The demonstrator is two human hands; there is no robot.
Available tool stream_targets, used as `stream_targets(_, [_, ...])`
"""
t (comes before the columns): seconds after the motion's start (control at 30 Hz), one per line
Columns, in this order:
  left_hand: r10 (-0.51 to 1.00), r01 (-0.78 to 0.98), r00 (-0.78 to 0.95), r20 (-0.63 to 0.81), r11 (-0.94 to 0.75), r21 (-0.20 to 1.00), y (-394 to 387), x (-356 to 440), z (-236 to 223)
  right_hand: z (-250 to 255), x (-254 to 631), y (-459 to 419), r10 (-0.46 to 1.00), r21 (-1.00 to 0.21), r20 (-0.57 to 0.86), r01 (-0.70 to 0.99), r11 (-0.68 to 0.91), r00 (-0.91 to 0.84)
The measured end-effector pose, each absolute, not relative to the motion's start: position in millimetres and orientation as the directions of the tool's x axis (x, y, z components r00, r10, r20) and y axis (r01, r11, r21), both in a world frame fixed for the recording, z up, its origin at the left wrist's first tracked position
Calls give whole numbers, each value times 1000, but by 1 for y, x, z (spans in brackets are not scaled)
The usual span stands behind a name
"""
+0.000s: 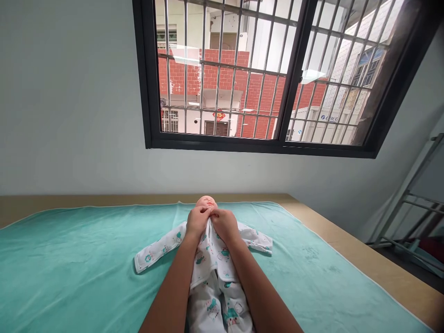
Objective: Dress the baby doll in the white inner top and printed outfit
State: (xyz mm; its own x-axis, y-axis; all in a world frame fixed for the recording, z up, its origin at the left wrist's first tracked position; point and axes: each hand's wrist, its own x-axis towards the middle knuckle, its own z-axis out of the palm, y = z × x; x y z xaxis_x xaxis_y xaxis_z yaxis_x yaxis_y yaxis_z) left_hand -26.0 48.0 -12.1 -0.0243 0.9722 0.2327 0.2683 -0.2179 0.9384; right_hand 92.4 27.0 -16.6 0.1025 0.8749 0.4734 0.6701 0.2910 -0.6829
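Note:
A baby doll (207, 201) lies on its back with its head toward the wall. It wears a white printed baby jacket (204, 261), its sleeves spread to both sides, and matching trousers (212, 310). My left hand (197, 222) pinches the jacket's collar just below the doll's chin. Right beside it, my right hand (225, 224) pinches the other side of the collar, and the fingertips of both hands nearly meet. Under them the front edges come together at the neck and part lower down. The fastening at the collar, if any, is hidden by my fingers.
A turquoise cloth (86, 259) covers most of the wooden table (333, 236). Behind it stands a pale wall (69, 101) with a dark-framed barred window (222, 145). A metal rack (398, 208) is at the right, past the table's edge.

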Motion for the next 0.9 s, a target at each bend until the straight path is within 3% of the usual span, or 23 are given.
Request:
stream_targets(0.33, [972, 466, -84, 219, -155, 871, 44, -19, -8, -23, 106, 36, 840, -802, 402, 582, 132, 363])
stream_targets(0.9, [974, 497, -79, 211, -145, 856, 43, -22, -6, -22, 103, 38, 916, -753, 350, 640, 151, 196])
